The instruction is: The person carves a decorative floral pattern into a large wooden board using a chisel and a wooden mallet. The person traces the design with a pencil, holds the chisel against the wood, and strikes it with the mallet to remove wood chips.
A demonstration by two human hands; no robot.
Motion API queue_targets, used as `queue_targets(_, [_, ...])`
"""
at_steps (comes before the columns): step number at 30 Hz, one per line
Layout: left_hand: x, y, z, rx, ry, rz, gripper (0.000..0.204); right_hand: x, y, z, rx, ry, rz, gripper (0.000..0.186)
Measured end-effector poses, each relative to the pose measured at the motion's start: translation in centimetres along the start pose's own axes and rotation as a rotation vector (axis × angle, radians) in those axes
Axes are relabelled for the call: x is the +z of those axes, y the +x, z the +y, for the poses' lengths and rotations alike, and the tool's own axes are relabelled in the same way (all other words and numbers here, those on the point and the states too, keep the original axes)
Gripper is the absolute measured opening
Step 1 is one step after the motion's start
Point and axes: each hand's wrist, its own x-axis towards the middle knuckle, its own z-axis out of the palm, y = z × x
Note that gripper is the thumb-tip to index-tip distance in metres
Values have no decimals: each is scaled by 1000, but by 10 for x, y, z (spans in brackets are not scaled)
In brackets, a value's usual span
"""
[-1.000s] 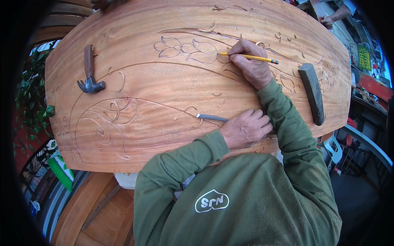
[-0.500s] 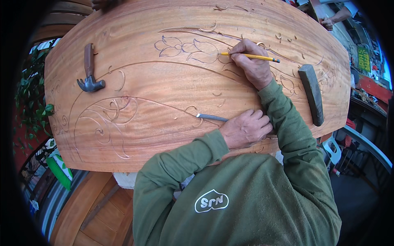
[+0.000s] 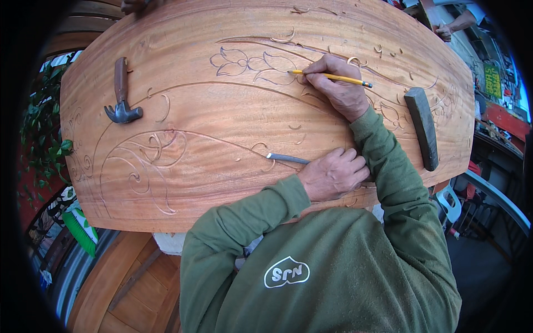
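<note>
- Reddish-brown wood: a large carved panel (image 3: 222,144) fills the upper part of the view, its grain running left to right and its lower edge just in front of your chest.
- Yellow pencil (image 3: 330,77): your right hand (image 3: 336,89) is closed around it, fingers pinched on the shaft. The point rests on the panel at the right edge of the drawn flower outlines (image 3: 250,62); the dark end points right, past your knuckles.
- Grey metal chisel (image 3: 287,159): your left hand (image 3: 333,175) is curled over its handle, so only the blade shows. The blade lies flat on the panel and points left, near the end of a long carved curve.
- Both hands rest on the panel, the right one above the left, a short way apart. Green sleeves cover both forearms.
- Claw hammer (image 3: 121,94): it lies on the left part of the panel, wooden handle upward, metal head downward, well apart from either hand.
- Dark sharpening stone (image 3: 422,127): a long, narrow block lying on the right part of the panel, just beside your right forearm.
- Carved scrolls (image 3: 141,166): cut lines and spirals at the lower left of the panel, with small curled shavings scattered over the surface.
- Another person's hand (image 3: 444,30) shows at the upper right, beyond the panel's edge.
</note>
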Motion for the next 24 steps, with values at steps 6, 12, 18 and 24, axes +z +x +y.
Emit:
queue_targets(6, [-1, 1, 0, 2, -5, 7, 24, -2, 0, -3, -16, -18, -43, 11])
queue_targets(12, [0, 1, 0, -4, -15, 12, 24, 0, -1, 5, -38, -58, 49, 9])
queue_targets(18, [0, 0, 0, -2, -9, 24, 25, -2, -1, 8, -45, -57, 95, 6])
queue_targets(24, [-1, 0, 0, 0, 0, 17, 25, -3, -1, 7, -47, -31, 81, 8])
